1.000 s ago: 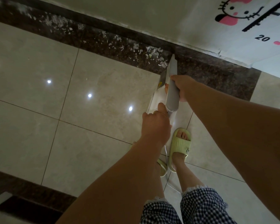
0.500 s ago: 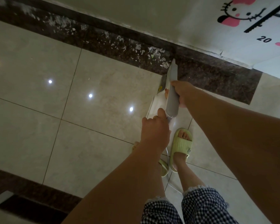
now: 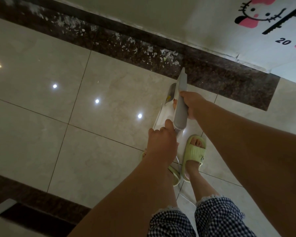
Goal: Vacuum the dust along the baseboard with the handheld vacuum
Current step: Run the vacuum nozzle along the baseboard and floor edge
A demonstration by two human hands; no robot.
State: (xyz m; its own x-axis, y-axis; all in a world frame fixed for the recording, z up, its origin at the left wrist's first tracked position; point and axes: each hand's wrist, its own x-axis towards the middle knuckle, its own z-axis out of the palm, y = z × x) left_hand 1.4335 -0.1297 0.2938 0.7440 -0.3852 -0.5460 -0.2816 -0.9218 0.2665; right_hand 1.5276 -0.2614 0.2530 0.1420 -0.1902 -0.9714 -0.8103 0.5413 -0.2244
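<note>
A slim grey-and-white handheld vacuum (image 3: 180, 106) is held out over the glossy beige floor tiles (image 3: 109, 100), its narrow flat nozzle pointing far toward the dark speckled stone border strip (image 3: 212, 74) that runs along the foot of the pale wall (image 3: 143, 16). The right hand (image 3: 192, 104) grips the grey body on its right side, fingers wrapped round it. The left hand (image 3: 161, 142) sits nearer, at the vacuum's rear end, fingers curled with the thumb against the casing. The nozzle tip lies just right of a scatter of white paper-like dust flakes (image 3: 167, 56) spread leftward along the strip. A thin white cord (image 3: 178, 165) trails down near the light green rubber slippers (image 3: 194, 153).
</note>
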